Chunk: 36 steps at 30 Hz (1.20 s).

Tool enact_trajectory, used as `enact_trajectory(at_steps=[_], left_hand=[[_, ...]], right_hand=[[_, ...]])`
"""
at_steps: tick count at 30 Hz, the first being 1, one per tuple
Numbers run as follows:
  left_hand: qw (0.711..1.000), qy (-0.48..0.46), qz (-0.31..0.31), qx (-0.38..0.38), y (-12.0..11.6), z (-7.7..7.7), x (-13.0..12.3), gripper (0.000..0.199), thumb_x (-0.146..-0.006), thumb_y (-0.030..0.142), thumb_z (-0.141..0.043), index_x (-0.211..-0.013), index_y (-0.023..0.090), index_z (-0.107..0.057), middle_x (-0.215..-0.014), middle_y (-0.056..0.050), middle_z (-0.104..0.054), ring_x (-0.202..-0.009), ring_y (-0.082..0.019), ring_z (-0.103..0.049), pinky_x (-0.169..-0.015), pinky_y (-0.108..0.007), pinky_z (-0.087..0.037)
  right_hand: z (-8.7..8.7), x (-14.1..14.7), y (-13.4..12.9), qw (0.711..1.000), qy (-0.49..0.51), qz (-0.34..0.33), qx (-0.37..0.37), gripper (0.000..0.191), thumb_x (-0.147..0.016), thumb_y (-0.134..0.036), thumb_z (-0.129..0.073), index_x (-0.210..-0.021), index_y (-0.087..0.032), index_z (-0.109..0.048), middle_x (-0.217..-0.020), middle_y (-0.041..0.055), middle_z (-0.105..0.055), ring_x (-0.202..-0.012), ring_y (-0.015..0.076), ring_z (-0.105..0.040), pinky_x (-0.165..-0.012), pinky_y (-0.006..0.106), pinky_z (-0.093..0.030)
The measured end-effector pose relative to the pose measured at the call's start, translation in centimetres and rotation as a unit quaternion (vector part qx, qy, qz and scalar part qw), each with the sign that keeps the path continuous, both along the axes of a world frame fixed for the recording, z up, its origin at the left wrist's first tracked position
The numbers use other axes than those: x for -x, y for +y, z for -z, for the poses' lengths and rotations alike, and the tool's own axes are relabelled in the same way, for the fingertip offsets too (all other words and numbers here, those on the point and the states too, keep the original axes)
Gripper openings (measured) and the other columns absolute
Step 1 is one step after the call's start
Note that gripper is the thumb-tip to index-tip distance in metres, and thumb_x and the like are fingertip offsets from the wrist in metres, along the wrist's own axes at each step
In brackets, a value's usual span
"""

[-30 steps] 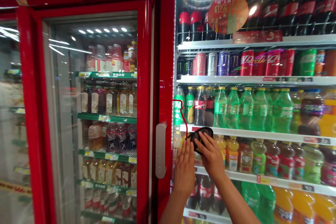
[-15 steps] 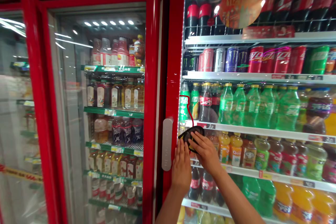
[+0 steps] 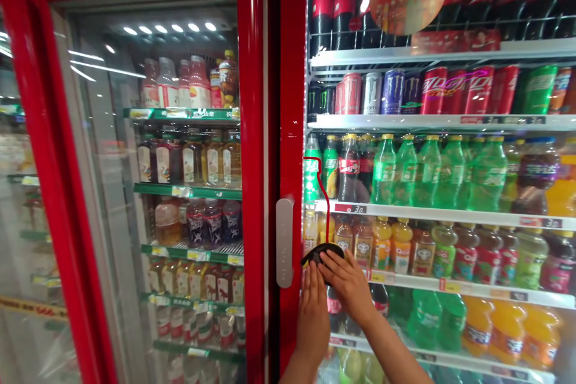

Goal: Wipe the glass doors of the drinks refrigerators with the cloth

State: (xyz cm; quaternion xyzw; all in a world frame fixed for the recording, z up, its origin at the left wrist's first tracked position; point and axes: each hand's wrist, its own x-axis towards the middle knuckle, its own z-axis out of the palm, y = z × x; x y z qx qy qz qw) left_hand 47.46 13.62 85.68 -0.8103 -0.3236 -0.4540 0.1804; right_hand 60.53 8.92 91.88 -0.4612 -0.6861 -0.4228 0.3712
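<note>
Fingers slightly spread, the right hand [image 3: 351, 288] covers part of the black pad [image 3: 324, 251], the left hand [image 3: 314, 312] straight-fingered just below; whether either pinches it, can't tell! Pad's right of the grey handle [image 3: 284, 244], red line [image 3: 329, 219] rising above, bottles [image 3: 392, 246] behind.

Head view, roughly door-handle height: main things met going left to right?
Dark plastic bottles with purple labels → grey elongated door handle → left hand → right hand → orange plastic drink bottles → plastic bottle with green label → plastic bottles with red labels. Left out: black oval item, overlapping both hands.
</note>
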Motion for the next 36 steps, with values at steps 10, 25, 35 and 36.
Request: enact_trajectory(at_steps=[10,25,35,36], left_hand=[[0.999,-0.017,-0.016,-0.042,2.1,-2.1,1.3,0.082,-0.086,-0.005,-0.033,-0.159,0.013,0.001,-0.159,-0.020,-0.037,-0.147,-0.027,-0.034,-0.113,-0.045,-0.047],[0.993,0.016,0.064,-0.096,0.6,-3.0,-3.4,0.080,-0.087,-0.003,-0.036,-0.159,0.012,-0.004,-0.160,-0.017,-0.037,-0.149,-0.027,-0.030,-0.115,-0.045,-0.045],[0.986,0.073,0.102,-0.112,-2.3,-4.0,-9.5,0.070,-0.088,0.005,-0.043,-0.156,0.013,-0.028,-0.157,-0.012,-0.044,-0.147,-0.025,-0.038,-0.115,-0.041,-0.045],[0.985,0.072,0.105,-0.114,-2.2,-4.8,-9.7,0.070,-0.088,0.006,-0.043,-0.156,0.014,-0.029,-0.158,-0.011,-0.042,-0.148,-0.025,-0.036,-0.116,-0.041,-0.043]], right_hand=[[0.1,2.8,2.9,0.997,0.072,-0.019,-0.030,0.049,-0.097,-0.012,-0.045,-0.145,-0.023,-0.051,-0.138,0.0101,-0.064,-0.136,0.0214,-0.053,-0.109,0.049,-0.048],[1.3,-1.1,-0.8,0.988,0.120,0.094,-0.031,0.057,-0.094,-0.010,-0.044,-0.151,-0.022,-0.043,-0.151,0.0147,-0.051,-0.145,0.0271,-0.041,-0.110,0.056,-0.045],[2.6,-6.6,-5.0,0.970,0.158,0.180,-0.045,0.062,-0.098,-0.011,-0.042,-0.156,-0.029,-0.033,-0.154,0.0122,-0.048,-0.148,0.0281,-0.035,-0.111,0.057,-0.044],[1.9,-6.5,-4.6,0.967,0.176,0.177,-0.057,0.063,-0.097,-0.011,-0.042,-0.157,-0.029,-0.032,-0.155,0.0123,-0.046,-0.149,0.0288,-0.034,-0.111,0.058,-0.043]])
